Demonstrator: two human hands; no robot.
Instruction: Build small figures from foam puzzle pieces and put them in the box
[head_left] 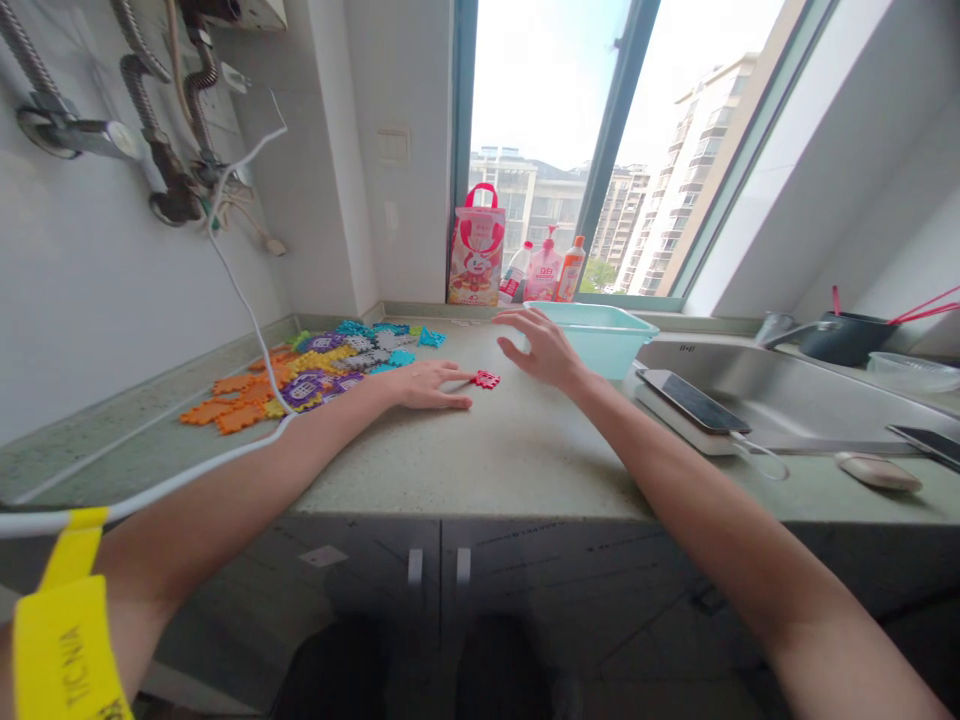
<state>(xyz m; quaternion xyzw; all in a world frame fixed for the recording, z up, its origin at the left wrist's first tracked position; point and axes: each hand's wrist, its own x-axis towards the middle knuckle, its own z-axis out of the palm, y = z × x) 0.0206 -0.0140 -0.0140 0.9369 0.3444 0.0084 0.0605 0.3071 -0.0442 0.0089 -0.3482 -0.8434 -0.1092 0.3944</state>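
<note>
A small red puzzle piece (486, 379) lies on the grey-green countertop (510, 450). My left hand (426, 384) rests flat on the counter with its fingertips at the red piece's left edge, fingers stretched out. My right hand (541, 346) hovers just above and to the right of the piece, fingers spread and empty. A pile of colourful puzzle pieces (307, 372), orange, purple, yellow, grey and teal, lies to the left of my left hand. A light teal plastic basin (600, 335) stands right behind my right hand.
A white cable (240, 295) hangs from wall pipes across the pile. A pink bag (477, 248) and bottles (555, 268) stand on the window sill. A phone on a white block (690, 400), a steel sink (795, 395) and soap (877, 470) lie right.
</note>
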